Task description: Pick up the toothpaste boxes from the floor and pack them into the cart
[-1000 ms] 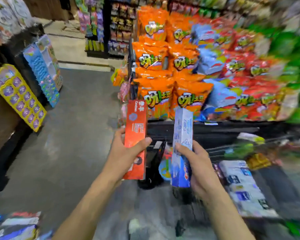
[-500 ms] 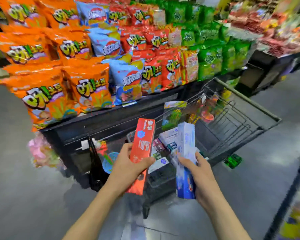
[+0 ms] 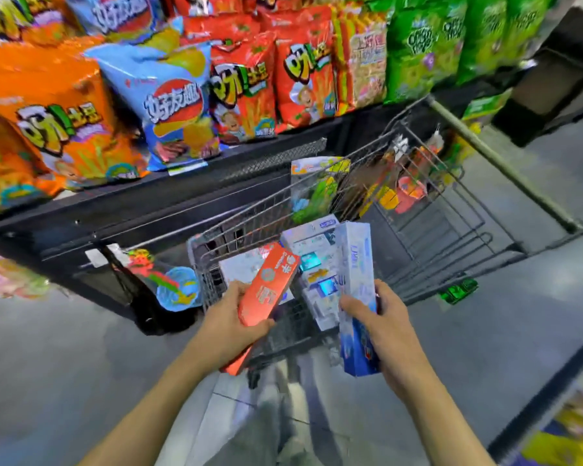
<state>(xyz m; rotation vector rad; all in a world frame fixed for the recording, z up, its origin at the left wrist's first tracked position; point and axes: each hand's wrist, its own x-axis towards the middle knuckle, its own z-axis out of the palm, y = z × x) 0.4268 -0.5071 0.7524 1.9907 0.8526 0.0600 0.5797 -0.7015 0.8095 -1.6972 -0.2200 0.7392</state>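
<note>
- Compared with half a second ago, the view has swung closer over the cart point(image 3: 495, 163); its wire basket now fills the middle of the frame and the snack shelf point(image 3: 169, 196) sits nearer along the top
- The red toothpaste box point(image 3: 266, 297) has tipped from nearly upright to a slant, its top end leaning right over the near corner of the cart
- The blue-and-white toothpaste box point(image 3: 355, 290) remains upright, now with its upper half over the boxes already in the basket
- The left hand point(image 3: 228, 322) grips the red toothpaste box around its lower half, thumb curled across the front face, fingers wrapped behind
- The right hand point(image 3: 389, 327) grips the blue-and-white toothpaste box near its lower half, thumb on the front, fingers curled round the right edge
- Neither box is let go; both are held above the cart's near end
- Packed toothpaste boxes point(image 3: 313, 264), white and blue, lie stacked inside the cart between the two held boxes
- Orange, blue, red and green snack bags point(image 3: 169, 105) stand in rows on the shelf behind the cart
- Grey floor point(image 3: 48, 364) lies under both forearms
</note>
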